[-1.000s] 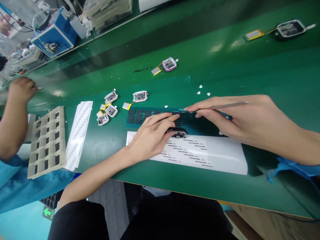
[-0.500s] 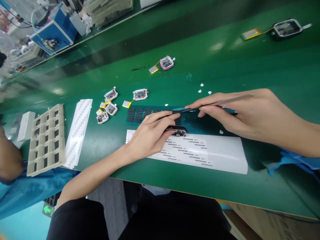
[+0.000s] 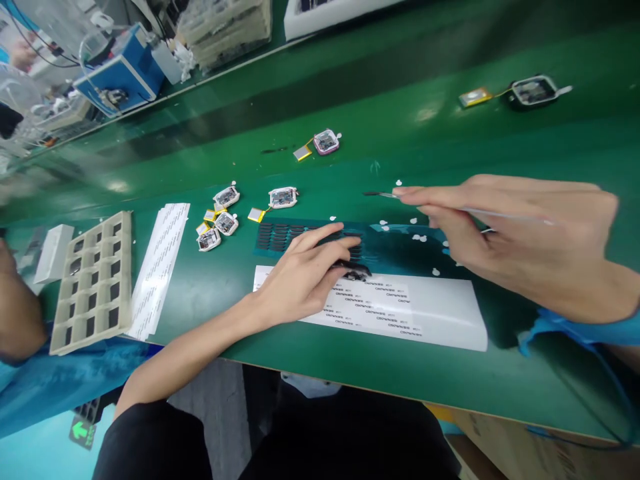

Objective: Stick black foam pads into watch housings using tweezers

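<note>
My left hand [image 3: 303, 273] rests on a teal sheet [image 3: 400, 243] bearing rows of small black strips [image 3: 275, 239]. Its thumb and curled fingers hold a black watch case [image 3: 356, 272], partly hidden, at the edge of a white printed sheet [image 3: 445, 310]. Raised above the bench to the right, my right hand [image 3: 485, 223] pinches a pair of thin metal tweezers [image 3: 507, 215]. A small dark strip [image 3: 371, 193] shows at the tips of the tweezers. Several white tab-shaped stickers [image 3: 420, 238] lie between the two hands.
Several white watch cases [image 3: 283, 197] with yellow-edged batteries [image 3: 257, 215] lie beyond my left hand. A black case [image 3: 534, 91] sits far right. To the left are printed label strips [image 3: 161, 267], a beige compartment tray [image 3: 95, 283] and another person's arm [image 3: 17, 300].
My right hand has lifted away from the teal sheet and moved right, with a dark strip at the tweezer tips. My left hand stays on the watch case. The view has shifted slightly.
</note>
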